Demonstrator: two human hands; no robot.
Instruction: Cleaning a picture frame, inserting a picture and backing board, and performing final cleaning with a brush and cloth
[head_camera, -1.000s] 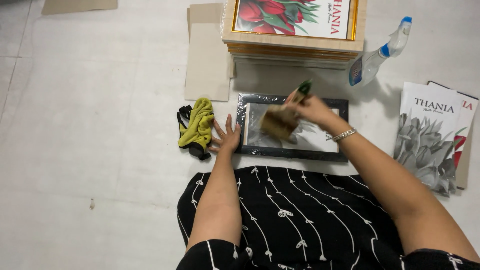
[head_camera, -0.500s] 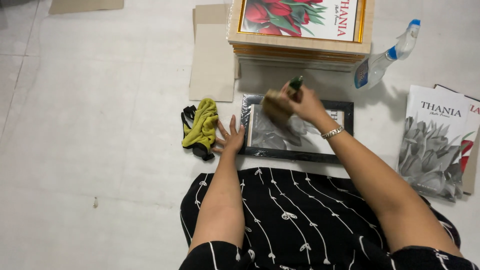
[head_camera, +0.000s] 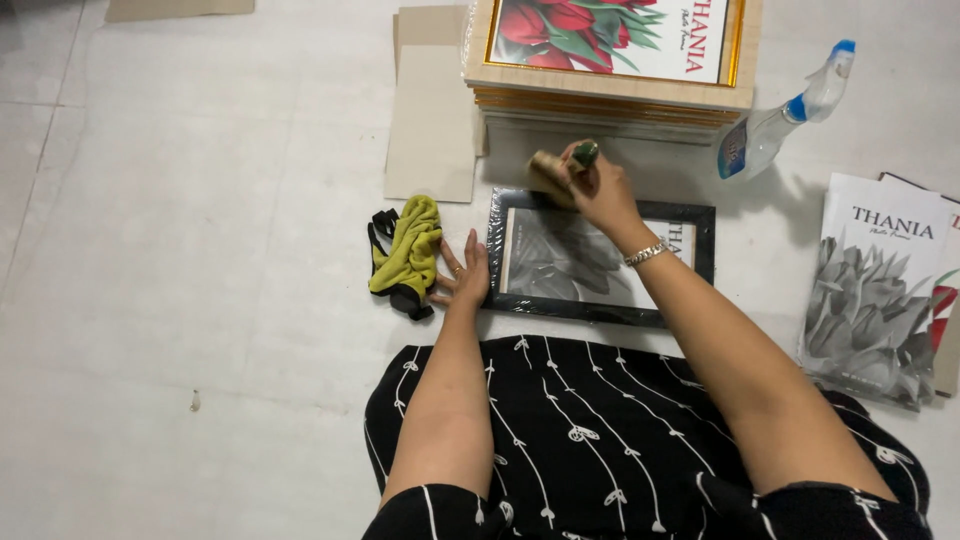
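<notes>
Holding a small brown brush (head_camera: 552, 170) with a dark green handle, your right hand (head_camera: 600, 185) is at the far left corner of the black picture frame (head_camera: 600, 255), and its fingers are closed around the handle. The frame lies flat on the white floor (head_camera: 200, 300), just in front of your knees, and it looks wrapped in clear film; a grey flower print is inside it. Your left hand (head_camera: 462, 282) rests flat on the floor with fingers spread open, touching the left edge of the frame and gripping nothing. Just beside this hand, on its left, lies a yellow-green cloth (head_camera: 408, 255) on top of something black. Beyond the frame stands a stack of frames (head_camera: 610, 90), the top 1 showing red flowers. A piece of cardboard (head_camera: 432, 120) lies to the left of the stack, and a spray bottle (head_camera: 785, 115) lies to its right. Some grey flower prints (head_camera: 875, 290) are on the floor at your right side, well apart from your hands.
</notes>
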